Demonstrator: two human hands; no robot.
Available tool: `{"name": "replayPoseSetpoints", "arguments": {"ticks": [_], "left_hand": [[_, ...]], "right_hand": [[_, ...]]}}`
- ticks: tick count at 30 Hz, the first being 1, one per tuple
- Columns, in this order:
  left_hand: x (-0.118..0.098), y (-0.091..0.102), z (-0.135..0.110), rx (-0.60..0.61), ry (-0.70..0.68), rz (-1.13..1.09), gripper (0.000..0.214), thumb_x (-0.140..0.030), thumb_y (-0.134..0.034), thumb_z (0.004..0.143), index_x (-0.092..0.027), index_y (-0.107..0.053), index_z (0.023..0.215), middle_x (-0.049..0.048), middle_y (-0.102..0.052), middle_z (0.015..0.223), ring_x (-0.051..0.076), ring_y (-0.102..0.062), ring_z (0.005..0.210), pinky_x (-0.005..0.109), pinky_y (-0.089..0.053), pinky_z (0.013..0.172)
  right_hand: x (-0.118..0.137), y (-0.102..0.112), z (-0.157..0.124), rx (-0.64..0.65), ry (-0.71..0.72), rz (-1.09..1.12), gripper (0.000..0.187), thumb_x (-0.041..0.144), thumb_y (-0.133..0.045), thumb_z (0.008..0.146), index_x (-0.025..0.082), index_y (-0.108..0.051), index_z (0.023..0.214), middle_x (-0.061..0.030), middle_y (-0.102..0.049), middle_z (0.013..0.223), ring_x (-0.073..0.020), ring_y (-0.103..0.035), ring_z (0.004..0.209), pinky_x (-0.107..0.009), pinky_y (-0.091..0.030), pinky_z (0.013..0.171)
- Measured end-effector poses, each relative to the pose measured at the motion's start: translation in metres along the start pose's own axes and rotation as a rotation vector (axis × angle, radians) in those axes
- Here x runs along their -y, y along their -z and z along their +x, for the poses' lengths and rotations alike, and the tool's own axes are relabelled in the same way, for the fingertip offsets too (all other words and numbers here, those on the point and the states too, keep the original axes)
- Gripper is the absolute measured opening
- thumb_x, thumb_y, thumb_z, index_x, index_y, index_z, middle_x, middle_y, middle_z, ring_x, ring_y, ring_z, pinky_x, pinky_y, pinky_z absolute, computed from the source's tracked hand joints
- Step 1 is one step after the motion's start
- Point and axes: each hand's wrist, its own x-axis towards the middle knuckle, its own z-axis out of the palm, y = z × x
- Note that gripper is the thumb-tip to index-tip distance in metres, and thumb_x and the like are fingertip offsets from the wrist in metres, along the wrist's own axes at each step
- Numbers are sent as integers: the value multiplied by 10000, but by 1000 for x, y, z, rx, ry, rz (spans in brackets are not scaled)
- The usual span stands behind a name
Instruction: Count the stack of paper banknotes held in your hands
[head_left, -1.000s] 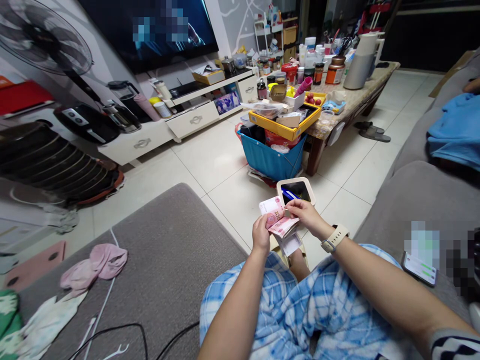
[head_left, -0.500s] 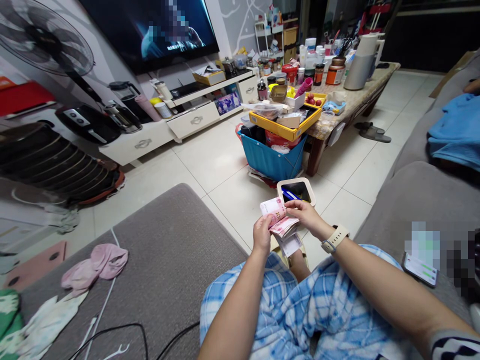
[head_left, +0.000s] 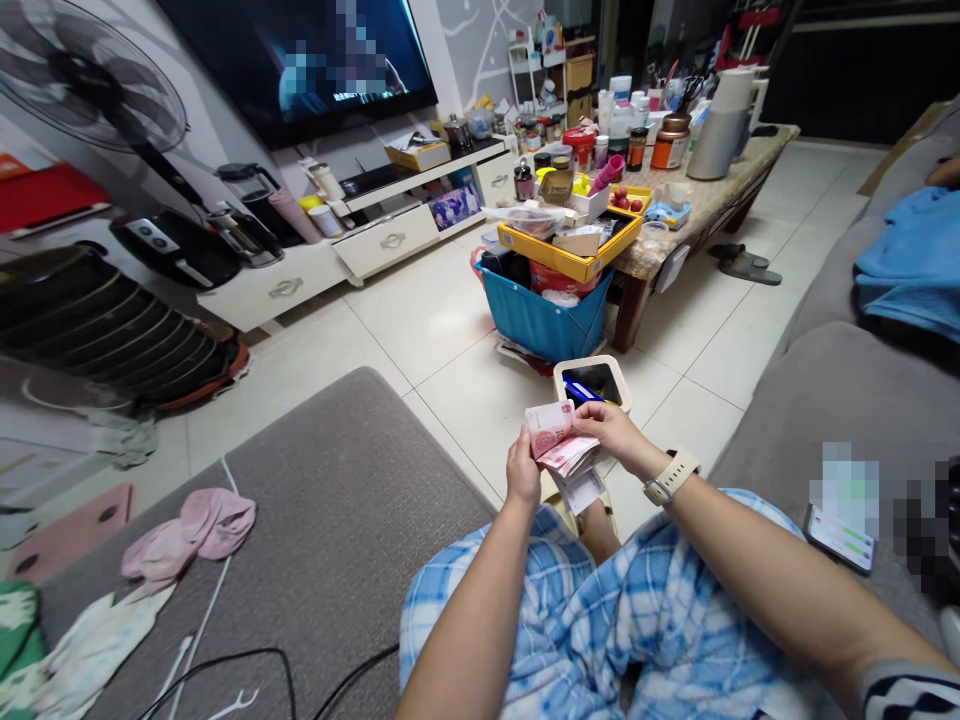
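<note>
The left hand [head_left: 523, 470] grips the stack of pink money [head_left: 559, 447] over the knees, near the little white bin [head_left: 592, 382], and the right hand [head_left: 613, 430] pinches the top note, best peeled slowly, one only.

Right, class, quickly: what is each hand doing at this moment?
Left hand: closed around the stack of pink banknotes, holding it from below.
Right hand: fingers pinching the top banknote of the same stack.
</note>
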Motion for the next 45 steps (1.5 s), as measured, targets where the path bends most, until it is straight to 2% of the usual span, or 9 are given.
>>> {"name": "replayPoseSetpoints", "arguments": {"ticks": [5, 11, 20, 27, 34, 37, 40, 42, 45], "left_hand": [[-1, -1, -1, -7, 7, -56, 522, -551, -557, 764, -89, -679, 976, 140, -693, 995, 282, -636, 970, 405, -458, 881], [-3, -3, -3, -6, 14, -60, 505, -544, -558, 770, -93, -686, 959, 129, -700, 973, 269, -647, 942, 382, -474, 859], [-1, -2, -1, -6, -3, -45, 503, -539, -554, 773, -92, -681, 965, 129, -697, 988, 263, -643, 958, 366, -477, 854], [-3, -4, -2, -6, 13, -53, 468, -530, -536, 788, -104, -683, 915, 119, -709, 912, 246, -663, 884, 358, -488, 819], [-13, -2, -4, -30, 105, -42, 480, -533, -471, 822, -99, -677, 806, 131, -702, 808, 215, -668, 804, 344, -476, 833], [-16, -3, -5, 1, 242, -122, 453, -518, -476, 819, -111, -674, 824, 121, -700, 817, 220, -665, 798, 370, -476, 846], [-19, -6, -6, 64, 363, -235, 457, -515, -464, 816, -121, -671, 920, 120, -697, 895, 250, -658, 848, 419, -474, 868], [-21, -8, -5, 47, 383, -265, 435, -486, -463, 820, -124, -667, 946, 120, -694, 923, 262, -653, 873, 432, -473, 874], [-28, -6, -4, 35, 371, -271, 422, -479, -472, 823, -140, -657, 994, 121, -684, 984, 260, -638, 921, 413, -477, 869]], "right_hand": [[3, -1, -1, 9, -2, 27, 226, 336, -685, 624, 160, -566, 700, 24, -580, 630, -112, -502, 569, -255, -371, 596], [7, -2, -2, -9, 17, 49, 253, 352, -696, 615, 167, -540, 690, 29, -566, 633, -109, -495, 576, -254, -368, 598], [1, 1, -1, -35, 92, 39, 264, 336, -717, 611, 178, -548, 738, 9, -598, 697, -130, -531, 628, -268, -409, 625], [6, -1, -4, -31, 106, 36, 257, 339, -721, 624, 176, -555, 732, 9, -597, 698, -126, -523, 624, -261, -398, 611], [12, 1, -3, 130, 88, 7, 289, 439, -540, 783, 161, -617, 760, -10, -594, 631, -106, -439, 529, -250, -323, 529], [12, 6, 1, 138, 133, -57, 296, 424, -514, 792, 162, -652, 803, -39, -637, 728, -130, -481, 619, -265, -347, 577], [7, 8, 5, 109, 110, -90, 337, 443, -485, 806, 211, -639, 993, -41, -641, 1009, -161, -534, 806, -279, -379, 661], [2, 8, 8, 136, 52, -76, 420, 512, -421, 837, 247, -578, 1122, -41, -595, 1148, -180, -539, 931, -301, -396, 728], [-8, 3, 11, 262, 45, -29, 519, 607, -383, 837, 236, -534, 1166, -62, -582, 1163, -200, -532, 1025, -340, -406, 816]]}}
